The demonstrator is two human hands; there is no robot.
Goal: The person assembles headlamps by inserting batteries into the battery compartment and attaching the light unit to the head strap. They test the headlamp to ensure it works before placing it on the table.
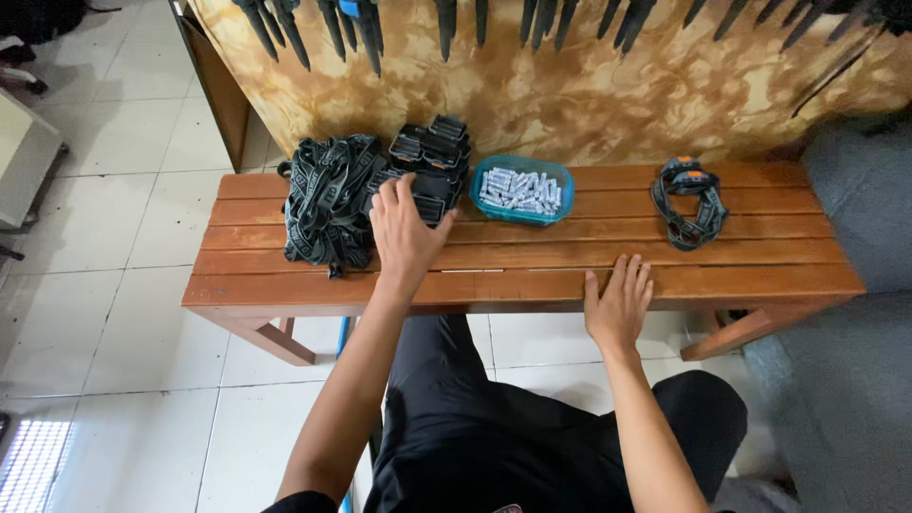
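Wooden slatted bench (pixel 532 271) over white tiles: the left hand (pixel 407 231) lies spread on a pile of black headlamp units (pixel 429 163), seemingly gripping nothing. Beyond them sits a teal tub of batteries (pixel 522 189). The right hand (pixel 619 306) rests flat, fingers apart, on the bench's near edge.

A pile of black headlamp units (pixel 429 166) sat stacked at the far left of the wooden surface (pixel 532 275), just right of a heap of dark grey straps (pixel 323 195), its near edge under spread fingers.

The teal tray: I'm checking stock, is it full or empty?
Nearly full: the teal tray holds a heap of small pale batteries across its floor.
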